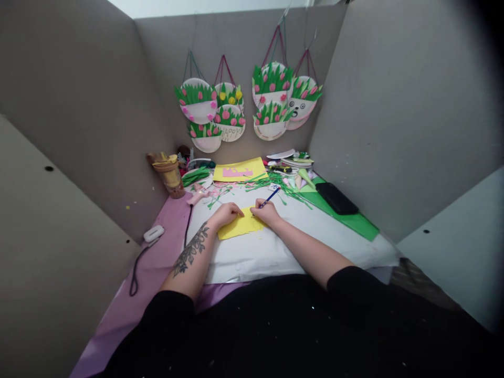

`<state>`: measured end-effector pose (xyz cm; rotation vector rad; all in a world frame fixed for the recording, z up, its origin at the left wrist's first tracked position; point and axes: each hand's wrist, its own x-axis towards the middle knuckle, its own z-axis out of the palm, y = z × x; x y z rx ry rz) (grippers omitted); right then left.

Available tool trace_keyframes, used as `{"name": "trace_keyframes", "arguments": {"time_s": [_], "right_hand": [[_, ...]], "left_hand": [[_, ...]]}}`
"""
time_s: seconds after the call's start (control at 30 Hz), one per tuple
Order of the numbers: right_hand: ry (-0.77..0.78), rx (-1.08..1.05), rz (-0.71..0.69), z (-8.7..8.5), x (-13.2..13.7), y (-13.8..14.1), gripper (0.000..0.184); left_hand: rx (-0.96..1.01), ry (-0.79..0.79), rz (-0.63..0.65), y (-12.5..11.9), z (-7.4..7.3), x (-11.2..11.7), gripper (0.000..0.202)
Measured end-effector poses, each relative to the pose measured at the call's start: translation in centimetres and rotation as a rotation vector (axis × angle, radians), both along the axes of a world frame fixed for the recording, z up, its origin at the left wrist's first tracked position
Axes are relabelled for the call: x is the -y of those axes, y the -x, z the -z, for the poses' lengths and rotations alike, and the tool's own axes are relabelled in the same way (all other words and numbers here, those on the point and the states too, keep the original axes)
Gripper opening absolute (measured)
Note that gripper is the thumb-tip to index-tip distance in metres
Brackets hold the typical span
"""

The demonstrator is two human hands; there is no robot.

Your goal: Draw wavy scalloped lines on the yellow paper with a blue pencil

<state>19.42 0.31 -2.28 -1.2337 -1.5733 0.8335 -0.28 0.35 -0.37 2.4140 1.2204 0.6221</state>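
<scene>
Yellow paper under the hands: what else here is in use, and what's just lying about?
In use: yellow paper, pencil, left hand pressing the paper, right hand.

Lying about: black case, green scraps, cup, hanging plates.

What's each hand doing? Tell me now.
Left hand: flat, pressing the yellow paper.
Right hand: closed on a blue pencil, tip at the paper.

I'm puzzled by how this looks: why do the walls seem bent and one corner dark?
Head view: wide lens bows the grey walls outward; top-right corner is darkened; lighting soft, no glare; right hand with pencil and yellow paper look small but fairly sharp.
</scene>
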Motion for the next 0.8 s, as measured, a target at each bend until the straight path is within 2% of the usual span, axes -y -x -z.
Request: {"name": "trace_keyframes", "arguments": {"time_s": [0.17,0.43,0.8], "right_hand": [[0.018,-0.007,-0.028,0.11,-0.14,-0.04,0.015],[-0.015,0.015,0.025,-0.21,0.10,0.05,0.018],[-0.002,-0.010,-0.033,0.17,-0.08,-0.10,0.016]], "left_hand": [[0.005,0.007,-0.004,0.00,0.09,-0.06,0.041],[0.022,-0.005,0.012,0.10,0.39,-0.27,0.039],[0.028,0.003,0.010,0.10,0.37,-0.21,0.040]]}}
